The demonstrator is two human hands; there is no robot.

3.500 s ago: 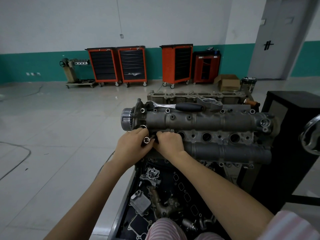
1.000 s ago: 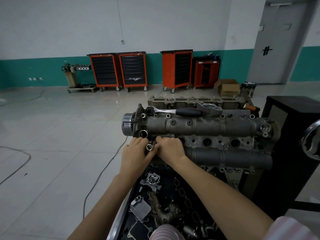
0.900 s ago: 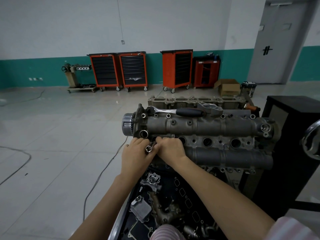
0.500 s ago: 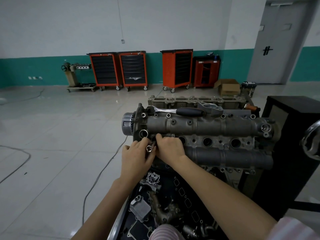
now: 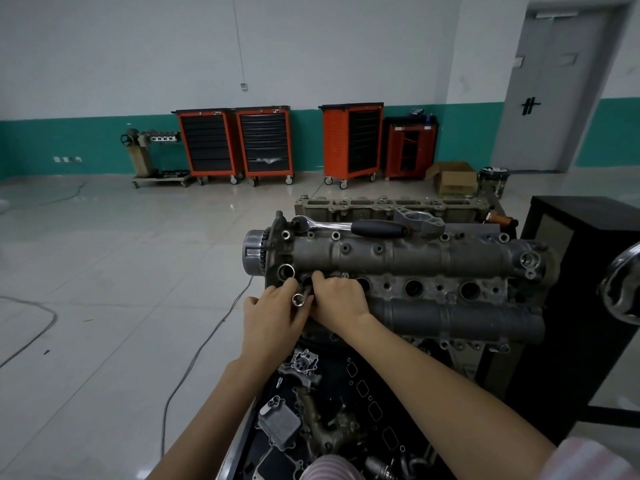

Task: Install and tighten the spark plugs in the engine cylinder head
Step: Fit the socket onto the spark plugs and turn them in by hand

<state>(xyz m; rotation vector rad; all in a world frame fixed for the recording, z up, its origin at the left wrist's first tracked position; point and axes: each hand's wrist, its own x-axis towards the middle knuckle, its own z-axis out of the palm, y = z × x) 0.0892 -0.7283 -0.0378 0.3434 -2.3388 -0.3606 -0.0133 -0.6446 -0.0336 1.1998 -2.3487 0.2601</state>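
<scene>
We note that since a moment ago the left hand (image 5: pixel 273 318) has regripped the socket (image 5: pixel 298 299) while the right hand (image 5: pixel 337 299) pinches its shaft at the first plug well of the cylinder head (image 5: pixel 415 258), suggesting hand-threading continues, ratchet (image 5: pixel 349 226) untouched.

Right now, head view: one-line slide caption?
Both hands, left hand and right hand, hold a socket at the cylinder head's leftmost plug well.

Left hand (image 5: pixel 273 320): fingers curled, pinching a held piece, knuckles up. Right hand (image 5: pixel 337 299): fingers curled, touching left hand. Both forearms extended forward
</scene>
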